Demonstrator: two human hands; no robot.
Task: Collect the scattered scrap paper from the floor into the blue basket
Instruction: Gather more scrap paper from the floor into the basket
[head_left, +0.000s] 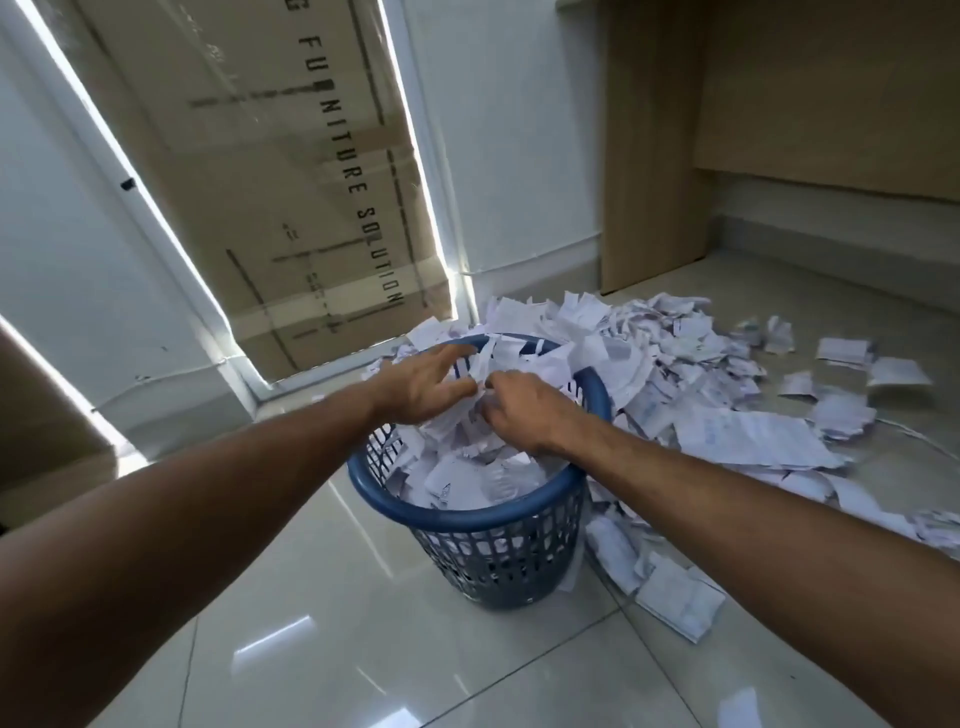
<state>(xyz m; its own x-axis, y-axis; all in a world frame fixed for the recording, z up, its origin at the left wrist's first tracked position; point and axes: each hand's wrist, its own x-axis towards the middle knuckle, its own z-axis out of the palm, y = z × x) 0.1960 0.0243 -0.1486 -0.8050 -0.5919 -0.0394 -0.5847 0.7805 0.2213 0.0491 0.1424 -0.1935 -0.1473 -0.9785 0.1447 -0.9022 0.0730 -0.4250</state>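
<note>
Our left hand (423, 382) and right hand (524, 410) pressing into torn scrap paper (467, 467) heaped in the blue basket (467, 512), more scraps strewn across the tiled floor (363, 649) beside it, cardboard box (270, 171) leaning behind

Scrap paper (748, 436) lies right of the basket (467, 512).
</note>
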